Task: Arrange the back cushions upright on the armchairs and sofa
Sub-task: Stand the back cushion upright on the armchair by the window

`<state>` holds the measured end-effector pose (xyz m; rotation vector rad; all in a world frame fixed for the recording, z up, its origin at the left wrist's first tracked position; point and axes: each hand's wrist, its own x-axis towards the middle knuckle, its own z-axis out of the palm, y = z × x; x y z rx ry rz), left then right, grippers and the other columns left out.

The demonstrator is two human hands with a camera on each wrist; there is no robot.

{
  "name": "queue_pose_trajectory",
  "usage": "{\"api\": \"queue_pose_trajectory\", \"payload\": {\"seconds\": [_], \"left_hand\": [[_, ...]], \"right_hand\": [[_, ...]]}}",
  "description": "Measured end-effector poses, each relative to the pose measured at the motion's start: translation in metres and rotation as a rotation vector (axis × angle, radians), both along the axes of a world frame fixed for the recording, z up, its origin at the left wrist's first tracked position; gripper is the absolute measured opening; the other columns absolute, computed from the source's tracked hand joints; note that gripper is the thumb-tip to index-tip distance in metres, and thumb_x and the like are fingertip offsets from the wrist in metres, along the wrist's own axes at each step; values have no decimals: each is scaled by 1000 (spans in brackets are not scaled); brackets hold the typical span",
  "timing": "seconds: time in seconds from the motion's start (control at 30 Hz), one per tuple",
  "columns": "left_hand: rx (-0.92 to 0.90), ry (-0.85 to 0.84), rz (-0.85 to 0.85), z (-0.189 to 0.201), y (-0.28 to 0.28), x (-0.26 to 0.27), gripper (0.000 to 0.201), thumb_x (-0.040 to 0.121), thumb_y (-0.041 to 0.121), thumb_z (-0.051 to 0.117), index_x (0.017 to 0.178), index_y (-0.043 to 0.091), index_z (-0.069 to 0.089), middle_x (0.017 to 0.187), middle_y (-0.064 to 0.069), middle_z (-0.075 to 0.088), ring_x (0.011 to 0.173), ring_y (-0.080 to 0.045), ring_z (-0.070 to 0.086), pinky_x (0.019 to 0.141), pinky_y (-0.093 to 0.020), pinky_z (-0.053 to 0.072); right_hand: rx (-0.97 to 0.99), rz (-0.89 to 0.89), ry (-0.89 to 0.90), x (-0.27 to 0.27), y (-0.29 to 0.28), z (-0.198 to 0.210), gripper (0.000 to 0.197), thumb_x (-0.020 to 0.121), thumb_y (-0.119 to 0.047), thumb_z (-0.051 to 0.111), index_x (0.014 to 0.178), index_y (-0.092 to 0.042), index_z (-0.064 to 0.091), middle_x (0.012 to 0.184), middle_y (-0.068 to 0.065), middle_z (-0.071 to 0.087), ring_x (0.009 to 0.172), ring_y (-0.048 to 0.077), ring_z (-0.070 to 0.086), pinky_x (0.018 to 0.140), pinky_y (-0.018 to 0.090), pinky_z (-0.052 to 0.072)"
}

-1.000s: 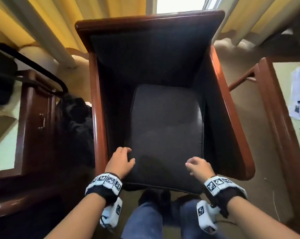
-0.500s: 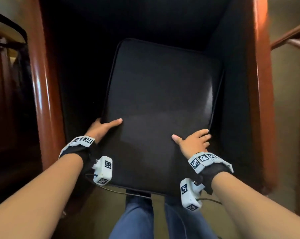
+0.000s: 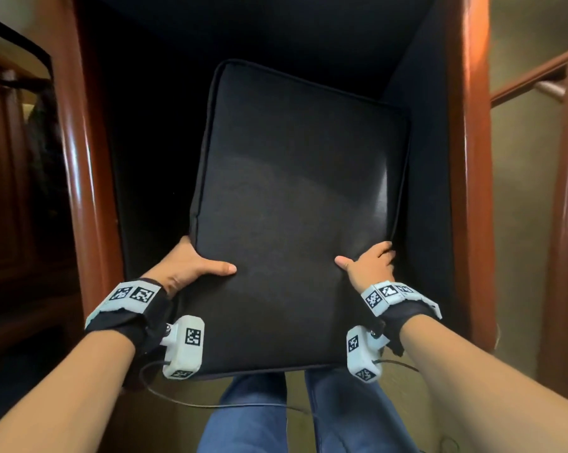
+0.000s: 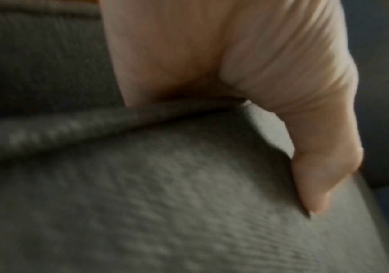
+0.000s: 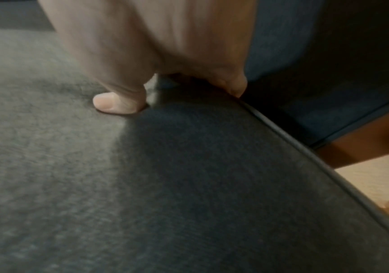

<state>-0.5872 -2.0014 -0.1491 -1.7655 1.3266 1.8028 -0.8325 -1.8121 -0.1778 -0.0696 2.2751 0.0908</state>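
Observation:
A black leather back cushion [image 3: 295,204] with piped edges lies tilted inside the wooden-framed armchair [image 3: 83,178], its near end raised toward me. My left hand [image 3: 191,266] grips the cushion's left edge, thumb on top and fingers hidden underneath. On the right edge my right hand [image 3: 367,263] holds it the same way, thumb on the top face. The left wrist view shows the thumb of that hand [image 4: 315,166] pressed over the piping of the cushion [image 4: 165,203]. In the right wrist view the hand [image 5: 165,55] wraps the rim of the cushion [image 5: 189,184].
The armchair's glossy wooden arms [image 3: 468,158] close in both sides of the cushion. The dark upholstered chair back [image 3: 276,34] lies beyond it. A dark wooden cabinet [image 3: 11,191] stands to the left, and a wooden table frame [image 3: 566,191] to the right. My jeans-clad legs [image 3: 276,416] are below.
Both hands went from resting at the cushion's near end to gripping its side edges. The cushion's near end has lifted toward me and my view has closed in on the chair.

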Motion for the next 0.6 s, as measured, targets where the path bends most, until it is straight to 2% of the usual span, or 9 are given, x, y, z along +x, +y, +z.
{"api": "queue_pose_trajectory", "payload": {"seconds": [0.07, 0.17, 0.23, 0.3, 0.4, 0.47, 0.53, 0.6], "left_hand": [[-71, -60, -87, 28, 2, -11, 123, 18, 51, 94, 122, 9, 44, 119, -4, 62, 109, -22, 62, 99, -43, 50], [-177, -128, -243, 77, 3, -36, 121, 29, 56, 88, 127, 7, 35, 131, -12, 53, 119, -31, 54, 103, -47, 45], [-251, -163, -400, 107, 3, -54, 112, 51, 54, 89, 132, 2, 32, 136, -18, 50, 123, -37, 51, 102, -45, 44], [-352, -196, -538, 137, 1, -71, 99, 65, 51, 84, 131, 1, 31, 134, -20, 51, 120, -40, 53, 96, -42, 45], [-539, -209, -743, 179, -3, -94, 84, 71, 52, 78, 121, 1, 33, 121, -19, 57, 112, -42, 57, 83, -39, 43], [-697, -199, -912, 202, -2, -103, 74, 73, 51, 75, 114, 4, 35, 107, -14, 58, 103, -38, 61, 73, -36, 40], [-859, -213, -1098, 216, 6, -105, 67, 73, 48, 72, 112, 7, 35, 103, -9, 56, 97, -32, 62, 70, -35, 36], [-942, -265, -1246, 220, 18, -100, 67, 73, 43, 72, 116, 8, 34, 109, -6, 54, 96, -27, 58, 71, -36, 33]], "right_hand": [[-24, 2, -40, -9, -3, 14, 103, 85, -51, 65, 151, 2, 5, 158, 25, 16, 142, 41, 27, 111, 48, 30], [-184, 47, -76, -21, -12, 51, 81, 87, -42, 65, 147, -4, 27, 150, 19, 37, 137, 36, 38, 108, 42, 36], [-405, 67, -71, -25, -24, 84, 80, 86, -37, 68, 149, -9, 29, 154, 12, 36, 141, 28, 35, 114, 38, 32], [-644, 180, -16, -27, -42, 121, 83, 83, -33, 73, 150, -14, 27, 158, 7, 30, 146, 23, 27, 119, 36, 26], [-918, 510, 142, -34, -71, 178, 92, 76, -35, 78, 150, -12, 28, 161, 8, 22, 150, 24, 15, 122, 36, 16], [-1015, 818, 241, -41, -88, 214, 101, 71, -45, 77, 151, -11, 26, 162, 9, 16, 151, 27, 8, 123, 39, 13], [-935, 1134, 200, -47, -99, 235, 117, 64, -60, 76, 154, -15, 17, 164, 6, 7, 152, 26, -1, 123, 44, 9], [-712, 1391, 90, -43, -103, 240, 132, 52, -71, 76, 155, -22, 9, 165, 1, 4, 152, 23, -5, 122, 47, 3]]}}
